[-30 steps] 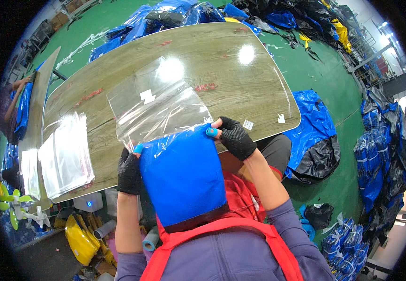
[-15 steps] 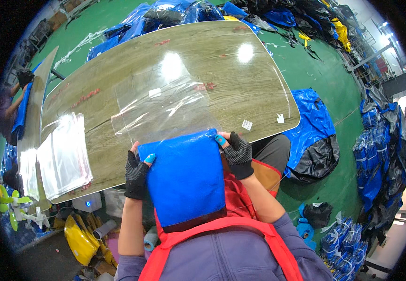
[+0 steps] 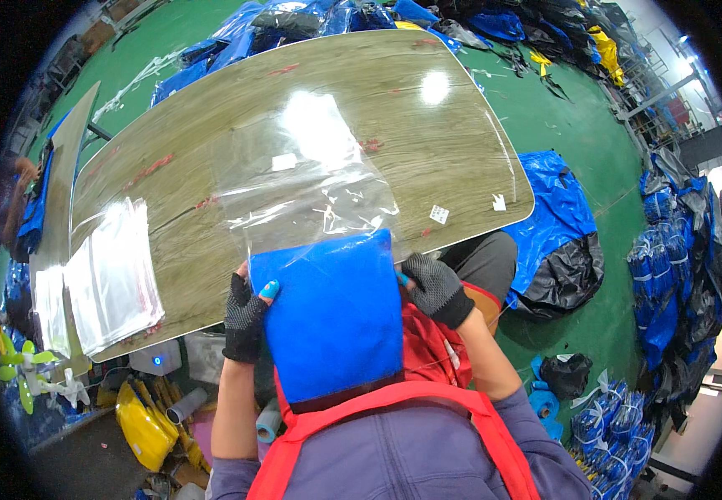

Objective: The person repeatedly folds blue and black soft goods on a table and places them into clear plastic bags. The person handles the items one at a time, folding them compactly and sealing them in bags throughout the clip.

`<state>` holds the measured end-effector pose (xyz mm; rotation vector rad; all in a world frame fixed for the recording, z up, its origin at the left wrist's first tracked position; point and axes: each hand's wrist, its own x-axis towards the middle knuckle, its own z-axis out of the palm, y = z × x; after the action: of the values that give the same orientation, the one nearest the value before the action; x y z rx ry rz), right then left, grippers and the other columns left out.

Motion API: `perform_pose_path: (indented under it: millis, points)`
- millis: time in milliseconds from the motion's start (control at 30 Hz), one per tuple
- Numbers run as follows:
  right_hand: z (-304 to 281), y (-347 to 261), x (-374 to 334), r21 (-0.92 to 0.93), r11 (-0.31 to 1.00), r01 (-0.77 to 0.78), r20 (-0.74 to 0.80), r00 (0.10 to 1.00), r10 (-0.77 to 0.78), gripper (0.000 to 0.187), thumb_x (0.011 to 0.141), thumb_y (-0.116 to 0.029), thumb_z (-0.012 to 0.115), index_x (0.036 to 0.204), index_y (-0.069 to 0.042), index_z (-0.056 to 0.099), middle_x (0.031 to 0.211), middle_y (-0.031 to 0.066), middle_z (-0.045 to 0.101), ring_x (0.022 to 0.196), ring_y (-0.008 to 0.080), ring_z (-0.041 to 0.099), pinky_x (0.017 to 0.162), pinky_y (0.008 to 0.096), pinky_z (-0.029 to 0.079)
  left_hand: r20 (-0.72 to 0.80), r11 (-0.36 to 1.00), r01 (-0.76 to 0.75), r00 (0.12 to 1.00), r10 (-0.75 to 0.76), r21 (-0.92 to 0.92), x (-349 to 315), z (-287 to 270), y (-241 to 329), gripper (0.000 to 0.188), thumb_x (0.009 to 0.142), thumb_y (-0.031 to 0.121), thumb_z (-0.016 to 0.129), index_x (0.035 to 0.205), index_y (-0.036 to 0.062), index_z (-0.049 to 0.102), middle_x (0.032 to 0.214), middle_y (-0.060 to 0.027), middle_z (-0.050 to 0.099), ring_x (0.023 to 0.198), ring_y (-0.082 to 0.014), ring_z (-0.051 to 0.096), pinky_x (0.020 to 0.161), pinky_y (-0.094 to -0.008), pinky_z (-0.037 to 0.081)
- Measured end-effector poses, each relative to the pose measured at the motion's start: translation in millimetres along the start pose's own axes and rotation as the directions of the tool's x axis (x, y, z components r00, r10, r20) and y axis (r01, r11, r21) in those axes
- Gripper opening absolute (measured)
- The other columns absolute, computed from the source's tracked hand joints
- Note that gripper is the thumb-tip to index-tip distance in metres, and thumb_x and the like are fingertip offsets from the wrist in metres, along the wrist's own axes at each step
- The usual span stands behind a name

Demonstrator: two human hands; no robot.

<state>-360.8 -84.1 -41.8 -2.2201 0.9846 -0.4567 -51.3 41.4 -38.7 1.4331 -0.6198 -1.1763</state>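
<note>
A folded blue plastic sheet [image 3: 327, 317] with a dark strip at its near end lies across my lap, in front of the red apron. Its far end is tucked into or under the mouth of a clear plastic bag [image 3: 294, 187] on the table; I cannot tell which. My left hand [image 3: 247, 317], in a black dotted fingerless glove, grips the sheet's left edge, a blue cover on its thumb. My right hand [image 3: 436, 287], gloved alike, is closed at the right edge below the far corner. Its fingertips are partly hidden.
The wood-grain table [image 3: 427, 125] carries a stack of clear bags [image 3: 115, 275] at left and small white labels [image 3: 438, 214]. A blue and black bag [image 3: 557, 233] lies on the green floor. Bundled blue sheets [image 3: 615, 433] stand at right; a small green fan [image 3: 21, 360] is far left.
My right hand has moved from the far right corner down the sheet's right edge and turned. The clear bag has shifted slightly right and wrinkled near its mouth. My left hand stays on the left edge.
</note>
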Motion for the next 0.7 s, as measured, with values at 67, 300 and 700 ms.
perform_pose_path:
  millis: [67,300,700]
  points:
    - [-17,0,-5,0.057,0.998,-0.009,0.218,0.976,-0.004,0.020,0.086,-0.022,0.059,0.092,-0.004,0.064,0.085,0.0189,0.061,0.078,0.0378,0.060,0.072,0.0438,0.049,0.028,0.999,0.020,0.999,-0.021,0.046,-1,0,-2,0.065,0.082,0.028,0.072,0.134,0.0051,0.041,0.119,-0.0147,0.057,0.102,-0.0226,0.058,0.084,-0.0342,0.051]
    - [1,-26,24,0.558,0.790,-0.253,-0.040,0.943,0.330,0.065,0.079,-0.041,0.074,0.125,0.000,0.054,0.116,0.0178,0.063,0.104,0.0213,0.060,0.094,0.0360,0.046,0.122,0.994,-0.053,0.992,0.041,0.093,-19,4,-19,0.065,0.083,0.031,0.071,0.135,0.0041,0.043,0.118,-0.0144,0.060,0.097,-0.0247,0.062,0.082,-0.0362,0.053]
    - [9,-41,-87,0.692,0.446,-0.568,0.327,0.797,0.507,0.072,0.082,-0.040,0.073,0.133,0.003,0.046,0.120,0.0168,0.060,0.108,0.0238,0.058,0.095,0.0377,0.046,0.239,0.942,0.101,0.954,-0.183,0.319,-82,13,-31,0.055,0.087,0.035,0.067,0.123,-0.0028,0.052,0.111,-0.0146,0.063,0.091,-0.0204,0.063,0.082,-0.0353,0.051]
